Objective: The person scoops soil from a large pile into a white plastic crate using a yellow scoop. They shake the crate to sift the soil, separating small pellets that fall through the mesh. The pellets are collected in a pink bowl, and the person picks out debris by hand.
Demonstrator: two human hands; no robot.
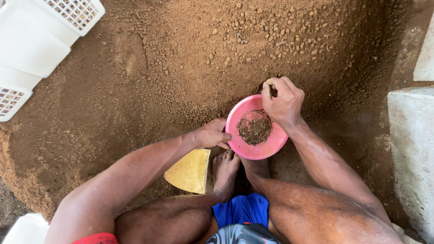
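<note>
The pink plastic bowl rests low on the soil heap, just ahead of the person's bare foot, and carries a small mound of dark rootlets and debris at its centre. The left hand steadies the bowl at its near-left rim, fingers curled against the edge; this grip is pressed onto the rim rather than spread. The right hand sits over the far rim, fingers bunched together in a pinch around what appears to be a small clod or pebble, though the item itself is mostly hidden by the fingers. Assessment: the bowl looks thin-walled and light, with some flex likely at the rim, and its contents are loose, dry and light, so it should tip easily if held on one side only. The rim is the sensible holding place, thumb inside and fingers beneath. The surrounding soil is crumbly, with hard pellets scattered on the far slope. A yellow wedge-shaped slab lies beside the foot; white perforated crates stand to the far left, and a concrete block to the right.
</note>
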